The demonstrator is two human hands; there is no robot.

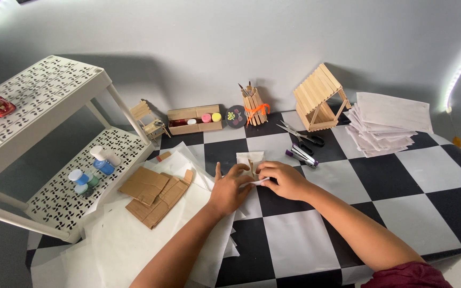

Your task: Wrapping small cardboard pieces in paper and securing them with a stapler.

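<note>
We see both hands meeting over a small white paper piece [250,162] near the middle of the checkered bench [401,176]. The left hand [230,188] lies flat with fingers spread on the paper's left side, seemingly pinning it so it cannot slide, while the right hand [284,180] pinches a folded edge between thumb and fingers, closed on the paper itself. A few thin wooden sticks appear to lie on the paper just above the fingers, though we cannot tell how they are fixed. Scissors [301,136] and a stapler [302,156] lie just beyond the right hand, within easy reach. To the left, cardboard pieces [153,194] rest on large white sheets [129,240], kept away from the working spot. Along the wall stand a stick house [318,101], a stick-built cup of brushes [254,106] and a cardboard box of paint pots [194,119]; a paper stack [388,125] sits far right, and a white shelf rack [38,138] holds small bottles.
</note>
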